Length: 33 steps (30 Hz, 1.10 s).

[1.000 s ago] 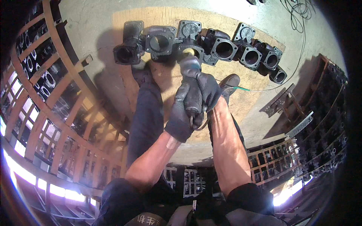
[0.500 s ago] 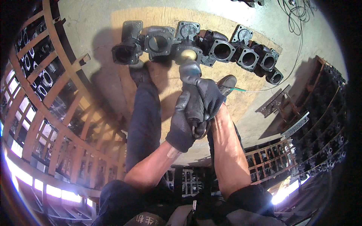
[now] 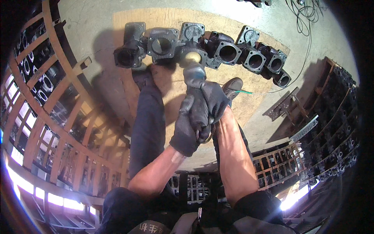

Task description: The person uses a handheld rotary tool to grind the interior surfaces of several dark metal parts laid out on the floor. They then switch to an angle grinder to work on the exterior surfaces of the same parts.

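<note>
Both my gloved hands are closed round a dark angle grinder (image 3: 200, 111). My left hand (image 3: 183, 130) wraps its rear body from the left, while my right hand (image 3: 215, 99) grips farther forward on the right side. At the tool's front end a pale yellowish round blur, seemingly its disc (image 3: 193, 58), lies against the square flange of a black metal casting (image 3: 192, 32). Whether it touches the flange, I cannot tell. Left of it stand another flanged casting (image 3: 161, 46) and a wide-mouthed one (image 3: 126, 57). To the right is a casting with a round bore (image 3: 228, 53).
Several more castings (image 3: 255, 61) line up rightward on a ribbed tan mat (image 3: 171, 17). My shoe (image 3: 233, 86) rests near a thin cable with a green section (image 3: 244, 92). A rusty slatted rack (image 3: 58, 54) rises at left; stacked castings (image 3: 331, 128) fill the right.
The whole view has shifted slightly, with the castings a little farther left. Both hands keep their grip on the angle grinder at the same casting.
</note>
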Each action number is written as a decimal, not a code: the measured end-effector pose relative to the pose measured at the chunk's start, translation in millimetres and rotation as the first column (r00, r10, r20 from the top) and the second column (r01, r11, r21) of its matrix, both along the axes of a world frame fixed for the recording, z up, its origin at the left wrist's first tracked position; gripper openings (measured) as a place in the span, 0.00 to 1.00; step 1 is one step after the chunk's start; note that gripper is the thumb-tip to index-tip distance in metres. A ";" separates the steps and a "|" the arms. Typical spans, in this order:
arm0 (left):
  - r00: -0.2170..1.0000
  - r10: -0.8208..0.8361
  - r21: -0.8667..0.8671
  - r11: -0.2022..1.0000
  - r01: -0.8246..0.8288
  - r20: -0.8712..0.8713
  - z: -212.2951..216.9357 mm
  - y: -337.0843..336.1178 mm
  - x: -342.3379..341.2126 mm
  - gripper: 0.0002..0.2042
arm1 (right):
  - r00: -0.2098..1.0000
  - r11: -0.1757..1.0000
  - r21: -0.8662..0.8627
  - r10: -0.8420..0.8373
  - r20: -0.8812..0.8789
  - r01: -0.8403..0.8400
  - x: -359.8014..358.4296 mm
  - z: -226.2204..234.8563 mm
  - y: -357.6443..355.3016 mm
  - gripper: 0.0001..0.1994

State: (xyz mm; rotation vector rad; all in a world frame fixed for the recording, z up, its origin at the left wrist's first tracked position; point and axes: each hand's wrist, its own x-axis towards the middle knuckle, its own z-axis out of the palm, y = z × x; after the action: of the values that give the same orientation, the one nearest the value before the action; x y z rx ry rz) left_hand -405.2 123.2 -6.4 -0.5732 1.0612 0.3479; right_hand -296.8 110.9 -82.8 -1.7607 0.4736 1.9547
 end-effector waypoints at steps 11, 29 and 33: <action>0.987 0.134 -0.167 0.975 -0.147 -0.090 -12.9 0.1 13.8 0.24 | 0.977 0.973 0.150 0.156 0.148 -0.178 4.6 -11.1 -4.0 0.23; 0.998 0.038 -0.218 0.975 -0.047 -0.047 13.6 -2.8 3.0 0.25 | 0.998 0.993 0.108 0.041 0.040 -0.045 -2.6 -0.9 -18.2 0.20; 0.999 0.034 -0.109 0.993 -0.037 -0.035 -1.9 -10.1 -2.0 0.25 | 0.987 0.969 0.207 0.117 0.108 -0.138 -6.4 -14.5 -17.0 0.22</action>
State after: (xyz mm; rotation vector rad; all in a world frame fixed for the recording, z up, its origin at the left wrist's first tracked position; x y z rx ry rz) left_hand -407.2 113.1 -8.3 -0.6869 1.1078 0.3329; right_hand -303.2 93.9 -97.4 -1.7727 0.1138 1.9162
